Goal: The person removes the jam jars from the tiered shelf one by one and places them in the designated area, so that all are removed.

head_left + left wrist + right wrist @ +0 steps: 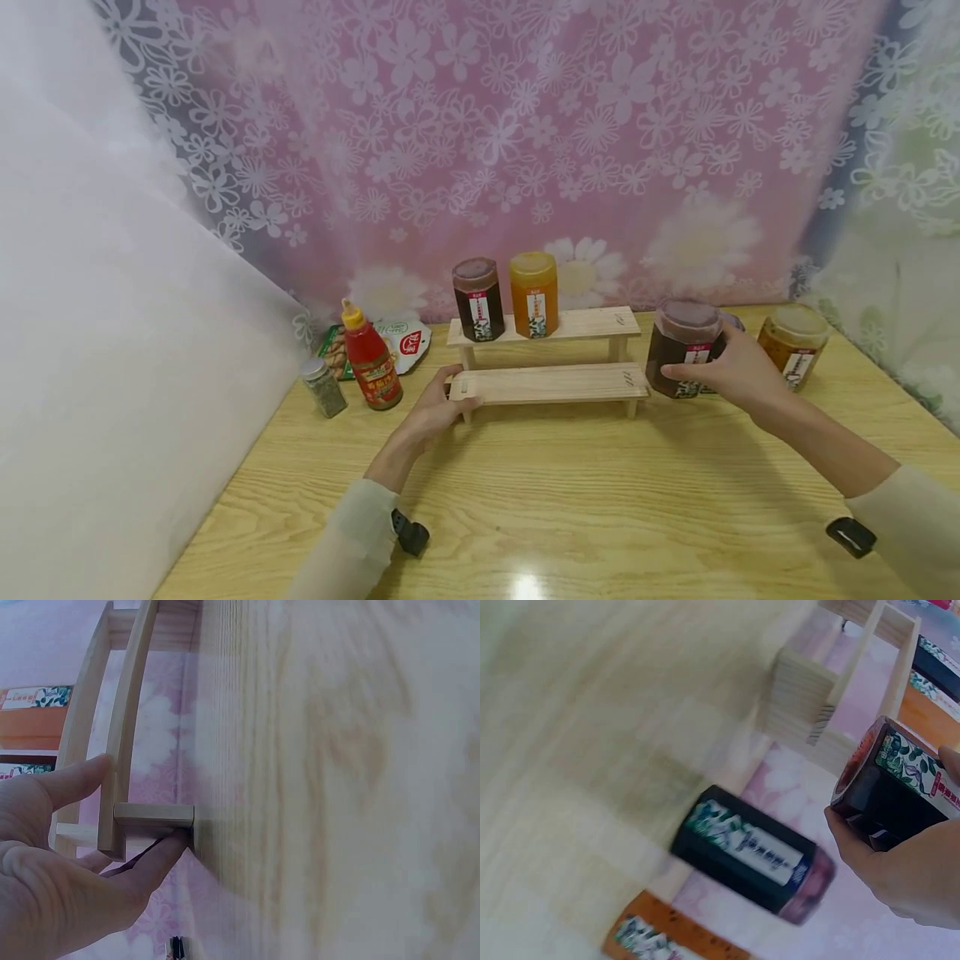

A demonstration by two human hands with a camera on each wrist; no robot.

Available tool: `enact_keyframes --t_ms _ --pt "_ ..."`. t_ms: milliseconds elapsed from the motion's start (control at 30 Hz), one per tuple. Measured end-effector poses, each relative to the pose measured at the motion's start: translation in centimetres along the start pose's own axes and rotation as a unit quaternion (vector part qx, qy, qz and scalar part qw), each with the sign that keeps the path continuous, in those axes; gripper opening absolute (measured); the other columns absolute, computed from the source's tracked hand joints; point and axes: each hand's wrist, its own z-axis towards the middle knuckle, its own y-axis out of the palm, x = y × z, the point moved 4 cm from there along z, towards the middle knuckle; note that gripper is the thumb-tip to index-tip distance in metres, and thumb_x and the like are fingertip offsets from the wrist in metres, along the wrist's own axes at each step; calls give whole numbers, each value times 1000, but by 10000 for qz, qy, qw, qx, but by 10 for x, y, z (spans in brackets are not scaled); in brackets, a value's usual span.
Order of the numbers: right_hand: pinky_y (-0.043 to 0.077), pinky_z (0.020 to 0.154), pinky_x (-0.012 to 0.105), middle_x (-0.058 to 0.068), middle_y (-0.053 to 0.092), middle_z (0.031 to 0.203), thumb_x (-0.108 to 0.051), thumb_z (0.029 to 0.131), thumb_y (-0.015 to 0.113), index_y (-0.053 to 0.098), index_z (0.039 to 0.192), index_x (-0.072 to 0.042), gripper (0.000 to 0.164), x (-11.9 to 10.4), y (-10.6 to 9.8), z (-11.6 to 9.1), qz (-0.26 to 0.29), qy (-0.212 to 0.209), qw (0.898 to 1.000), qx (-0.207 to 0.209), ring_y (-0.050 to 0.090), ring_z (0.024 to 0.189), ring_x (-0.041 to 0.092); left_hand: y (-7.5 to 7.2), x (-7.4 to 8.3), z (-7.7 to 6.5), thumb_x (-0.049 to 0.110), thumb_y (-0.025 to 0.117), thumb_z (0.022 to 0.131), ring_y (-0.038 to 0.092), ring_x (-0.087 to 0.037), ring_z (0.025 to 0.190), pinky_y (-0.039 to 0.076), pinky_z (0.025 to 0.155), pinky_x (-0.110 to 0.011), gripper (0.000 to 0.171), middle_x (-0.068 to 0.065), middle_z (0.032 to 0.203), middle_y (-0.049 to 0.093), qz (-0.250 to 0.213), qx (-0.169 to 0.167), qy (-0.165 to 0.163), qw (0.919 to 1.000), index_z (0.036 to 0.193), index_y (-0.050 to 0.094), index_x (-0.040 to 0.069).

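A two-tier wooden rack [555, 384] stands on the table. My left hand [433, 408] grips the left end of its lower step; in the left wrist view the thumb lies on the step and fingers reach its leg [154, 815]. On the upper step sit a dark jar [477, 300] and an orange jar [534, 296]. My right hand [738, 371] holds another dark jar [678, 350] just right of the lower step. Its underside shows in the right wrist view, clear of the table. Behind it stands another dark jar [742, 855], mostly hidden in the head view.
An amber jar [793, 346] stands at the far right. Left of the rack are a red sauce bottle [371, 367] with a yellow cap, a small spice jar [324, 389] and a green-and-white food packet [401, 342]. A floral curtain [510, 150] hangs behind the table.
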Motion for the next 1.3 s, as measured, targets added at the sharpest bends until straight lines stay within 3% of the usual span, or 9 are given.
enact_keyframes --t_ms 400,700,900,1100,1300 --pt "38 97 73 45 24 157 -39 97 75 6 163 8 107 55 -34 -31 -99 207 9996 -151 27 137 67 3 -1 -1 19 77 95 56 -37 128 43 106 -52 75 -27 145 50 -9 45 55 10000 158 36 10" --pt "37 92 75 49 18 153 -40 99 73 0 161 10 108 91 -54 -41 -201 507 9980 311 25 131 71 1 0 -1 19 77 95 56 -37 127 43 106 -52 74 -26 145 51 28 69 78 9999 157 37 10" --pt "29 95 80 50 8 155 -37 100 72 -1 159 13 106 115 -63 -44 -90 592 9969 511 17 133 73 1 0 -1 19 77 95 56 -37 127 43 106 -53 75 -27 145 51 4 49 92 9999 158 37 9" --pt "20 98 84 49 -3 157 -35 101 70 -1 159 14 104 132 -70 -47 -41 624 9961 621 6 137 74 0 0 0 20 77 95 57 -36 124 44 104 -51 76 -26 143 52 -25 55 76 10000 158 37 10" --pt "20 98 84 52 5 154 -31 102 69 -6 159 12 103 139 -73 -47 -25 552 9969 558 13 132 75 -1 1 0 20 77 95 57 -36 125 44 104 -51 76 -26 143 52 -3 64 40 10000 158 37 10"
